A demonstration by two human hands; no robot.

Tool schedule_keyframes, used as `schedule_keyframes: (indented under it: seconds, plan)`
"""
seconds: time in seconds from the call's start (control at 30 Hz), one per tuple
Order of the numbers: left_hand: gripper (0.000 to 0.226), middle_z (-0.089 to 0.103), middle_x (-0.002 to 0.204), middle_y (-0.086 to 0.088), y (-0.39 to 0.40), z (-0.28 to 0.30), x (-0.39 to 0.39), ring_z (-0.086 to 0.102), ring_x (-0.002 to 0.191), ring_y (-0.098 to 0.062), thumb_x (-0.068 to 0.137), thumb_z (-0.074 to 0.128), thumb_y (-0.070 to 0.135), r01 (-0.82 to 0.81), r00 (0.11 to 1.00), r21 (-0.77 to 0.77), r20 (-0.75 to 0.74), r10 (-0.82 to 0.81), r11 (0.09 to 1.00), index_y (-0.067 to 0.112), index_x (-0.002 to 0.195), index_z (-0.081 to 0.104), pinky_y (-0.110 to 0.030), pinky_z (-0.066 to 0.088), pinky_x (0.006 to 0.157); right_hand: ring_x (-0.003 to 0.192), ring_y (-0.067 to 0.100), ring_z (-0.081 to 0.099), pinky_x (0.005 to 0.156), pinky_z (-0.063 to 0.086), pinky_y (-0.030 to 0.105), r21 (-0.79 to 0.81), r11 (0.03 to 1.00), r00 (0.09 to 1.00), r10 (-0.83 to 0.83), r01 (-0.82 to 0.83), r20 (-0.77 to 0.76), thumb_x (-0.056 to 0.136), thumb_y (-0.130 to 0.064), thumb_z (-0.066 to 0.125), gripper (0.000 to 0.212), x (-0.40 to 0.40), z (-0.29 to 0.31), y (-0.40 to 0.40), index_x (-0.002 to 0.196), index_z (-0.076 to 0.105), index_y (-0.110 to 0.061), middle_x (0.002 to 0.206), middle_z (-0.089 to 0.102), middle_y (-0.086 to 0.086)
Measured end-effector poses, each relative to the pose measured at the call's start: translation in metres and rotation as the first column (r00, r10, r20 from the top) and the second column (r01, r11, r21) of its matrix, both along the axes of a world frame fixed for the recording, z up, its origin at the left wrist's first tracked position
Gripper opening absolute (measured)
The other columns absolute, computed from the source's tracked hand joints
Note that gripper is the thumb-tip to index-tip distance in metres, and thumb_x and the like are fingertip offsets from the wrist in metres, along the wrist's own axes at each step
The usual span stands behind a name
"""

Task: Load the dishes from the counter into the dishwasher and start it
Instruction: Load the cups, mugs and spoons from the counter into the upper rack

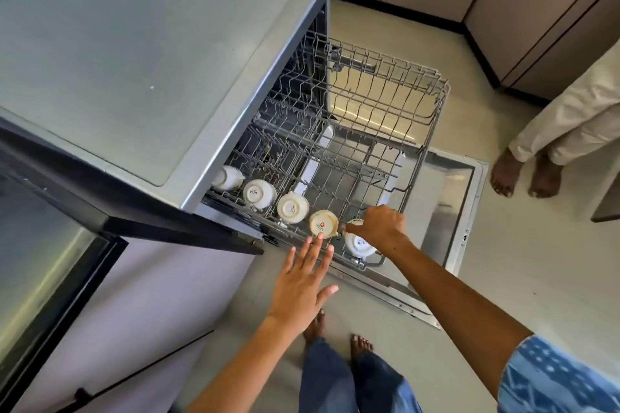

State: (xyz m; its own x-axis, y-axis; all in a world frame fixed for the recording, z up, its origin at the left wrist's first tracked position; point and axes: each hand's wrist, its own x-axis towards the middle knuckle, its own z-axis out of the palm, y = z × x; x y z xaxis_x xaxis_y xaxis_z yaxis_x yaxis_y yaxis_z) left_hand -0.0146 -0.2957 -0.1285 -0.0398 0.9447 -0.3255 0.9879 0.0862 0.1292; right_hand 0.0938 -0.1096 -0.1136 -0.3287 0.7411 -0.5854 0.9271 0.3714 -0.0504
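at the front edge of the upper rack (396,193), the right hand (380,226) grips a cup (357,241), seating it; left hand (302,282) fingers spread wide. next, release it gently.

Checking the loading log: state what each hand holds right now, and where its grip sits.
The right hand grips a white cup in the upper rack, at its rim side; exact finger placement is hidden. The left hand holds nothing, its straight fingertips touching the neighbouring cup.

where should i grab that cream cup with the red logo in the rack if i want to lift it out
Grip the cream cup around its side wall from above. It sits upside down in the upper rack, base up, with neighbouring cups close on both sides. Its handle is hidden by the right hand, so the wall is the safer bet.
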Motion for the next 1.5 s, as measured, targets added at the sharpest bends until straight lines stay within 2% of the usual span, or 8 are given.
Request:
schedule_keyframes:
  seconds: [0.2, 0.43, 0.67, 0.97, 1.23, 1.33, 1.43, 1.5]
  plan:
    - [0.069, 0.024, 0.154, -0.012, -0.002, -0.004, 0.003, 0.026, 0.140, -0.030, 0.094, 0.024, 0.056, -0.005, 1.000, 0.029, 0.007, 0.005, 1.000, 0.016, 0.150, 0.023, -0.042, 0.011, 0.111, 0.095, 0.019, 0.063, 0.071, 0.045, 0.027, 0.069, 0.990, 0.991, 0.117, -0.121, 0.062, 0.082, -0.068, 0.048, 0.064, 0.002, -0.020, -0.011, 0.113, 0.061, -0.014, 0.104, 0.066, 0.003]
    - [0.069, 0.025, 0.154, -0.012, -0.001, -0.006, 0.003, 0.027, 0.140, -0.029, 0.095, 0.021, 0.058, -0.035, 0.999, 0.019, 0.017, 0.035, 0.999, 0.016, 0.149, 0.028, -0.045, 0.016, 0.108, 0.116, 0.023, 0.051, 0.084, 0.049, 0.032, 0.136, 0.975, 0.982, 0.184, -0.175, -0.054, 0.084, -0.049, 0.061, 0.054, 0.011, -0.030, -0.026, 0.128, 0.053, -0.019, 0.125, 0.056, 0.006]
    - [0.068, 0.028, 0.153, -0.012, -0.001, -0.006, 0.004, 0.029, 0.139, -0.028, 0.094, 0.019, 0.057, -0.040, 0.999, 0.041, 0.018, 0.039, 0.998, 0.017, 0.149, 0.022, -0.045, 0.017, 0.107, 0.115, 0.021, 0.051, 0.081, 0.048, 0.029, 0.141, 0.950, 0.960, 0.277, -0.278, 0.032, 0.092, -0.032, 0.056, 0.042, 0.016, -0.031, -0.016, 0.131, 0.047, -0.020, 0.114, 0.063, 0.006]
    - [0.068, 0.027, 0.153, -0.011, -0.002, -0.007, 0.004, 0.029, 0.139, -0.028, 0.093, 0.024, 0.056, -0.041, 0.999, 0.046, 0.024, 0.040, 0.998, 0.017, 0.149, 0.021, -0.045, 0.018, 0.106, 0.138, 0.031, 0.025, 0.108, 0.031, 0.042, 0.183, 0.861, 0.880, 0.471, -0.474, 0.063, 0.087, -0.019, 0.063, 0.081, 0.029, -0.039, -0.032, 0.148, 0.011, -0.005, 0.151, 0.027, 0.013]
    - [0.070, 0.027, 0.153, -0.012, -0.001, -0.007, 0.005, 0.028, 0.139, -0.028, 0.093, 0.023, 0.056, -0.051, 0.999, 0.023, 0.010, 0.051, 0.998, 0.016, 0.150, 0.024, -0.045, 0.016, 0.107, 0.143, 0.031, 0.018, 0.115, 0.005, 0.046, 0.252, 0.777, 0.797, 0.603, -0.578, -0.034, 0.081, -0.012, 0.069, 0.079, 0.032, -0.050, -0.039, 0.147, 0.026, -0.016, 0.155, 0.020, 0.011]
    - [0.069, 0.029, 0.152, -0.012, -0.001, -0.006, 0.006, 0.029, 0.139, -0.028, 0.093, 0.021, 0.056, -0.059, 0.998, 0.019, 0.012, 0.059, 0.998, 0.016, 0.150, 0.024, -0.045, 0.015, 0.107, 0.135, 0.032, 0.035, 0.112, 0.018, 0.046, 0.280, 0.772, 0.800, 0.599, -0.570, -0.022, 0.067, -0.013, 0.081, 0.080, 0.034, -0.048, -0.039, 0.139, 0.044, -0.015, 0.148, 0.037, 0.012]
    - [0.066, 0.031, 0.152, -0.011, -0.001, -0.006, 0.005, 0.031, 0.138, -0.027, 0.094, 0.019, 0.055, -0.065, 0.998, 0.021, 0.009, 0.065, 0.998, 0.016, 0.147, 0.029, -0.050, 0.022, 0.112, 0.107, 0.032, 0.062, 0.092, 0.047, 0.047, 0.319, 0.769, 0.800, 0.598, -0.554, -0.052, 0.025, -0.019, 0.096, 0.089, 0.035, -0.050, -0.035, 0.110, 0.070, -0.014, 0.121, 0.063, 0.014]
    - [0.066, 0.032, 0.151, -0.011, -0.001, -0.005, 0.005, 0.031, 0.138, -0.027, 0.095, 0.015, 0.055, -0.068, 0.998, 0.015, 0.001, 0.068, 0.998, 0.017, 0.146, 0.029, -0.050, 0.029, 0.110, 0.100, 0.032, 0.066, 0.084, 0.052, 0.046, 0.310, 0.768, 0.790, 0.609, -0.561, -0.078, 0.015, -0.022, 0.096, 0.091, 0.035, -0.052, -0.032, 0.102, 0.073, -0.014, 0.115, 0.067, 0.012]
